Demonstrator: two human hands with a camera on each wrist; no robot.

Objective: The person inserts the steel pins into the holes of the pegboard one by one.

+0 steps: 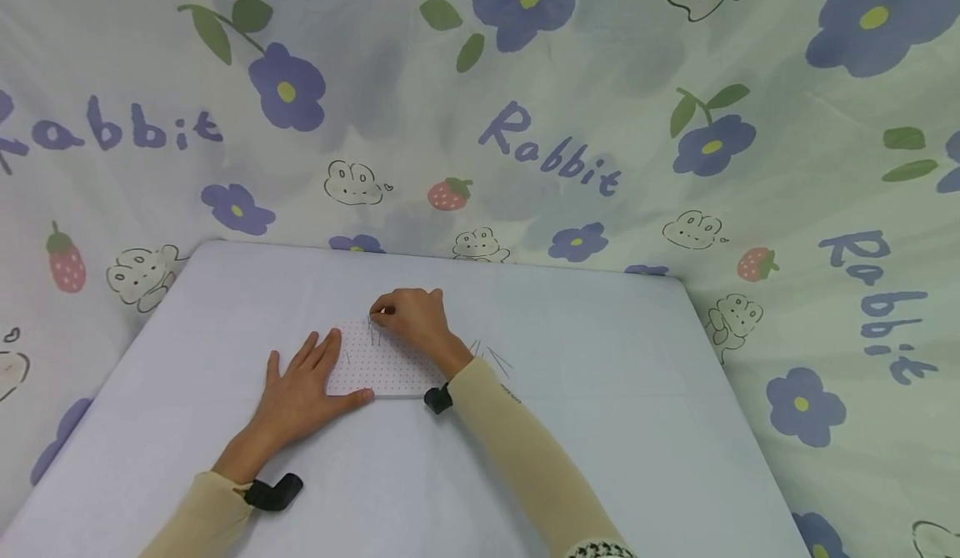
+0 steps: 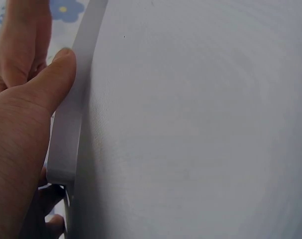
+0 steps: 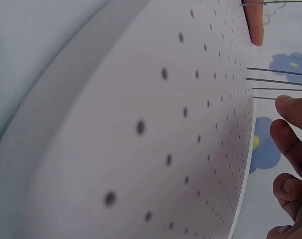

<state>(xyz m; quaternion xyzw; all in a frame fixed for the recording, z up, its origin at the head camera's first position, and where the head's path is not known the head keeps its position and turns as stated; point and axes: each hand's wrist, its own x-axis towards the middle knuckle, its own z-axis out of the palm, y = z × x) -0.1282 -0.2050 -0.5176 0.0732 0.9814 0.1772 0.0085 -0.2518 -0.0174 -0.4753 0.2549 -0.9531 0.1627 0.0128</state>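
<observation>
A white board (image 1: 397, 379) dotted with rows of small holes lies on the table. My left hand (image 1: 300, 391) spreads its fingers along the board's left side, and its thumb (image 2: 61, 74) rests against the front edge. Several thin metal pins (image 3: 277, 81) stand upright in the holes near the far side. Over that far part, my right hand (image 1: 416, 320) pinches the top of one thin pin (image 3: 264, 98) between thumb and finger. Another upright pin (image 1: 348, 358) stands close to the left hand's fingers.
Several loose thin pins (image 1: 498, 360) lie on the white tabletop (image 1: 600, 424) to the right of the board, partly behind the right wrist. A patterned cloth (image 1: 420, 124) with flowers and rabbits hangs behind and beside the table.
</observation>
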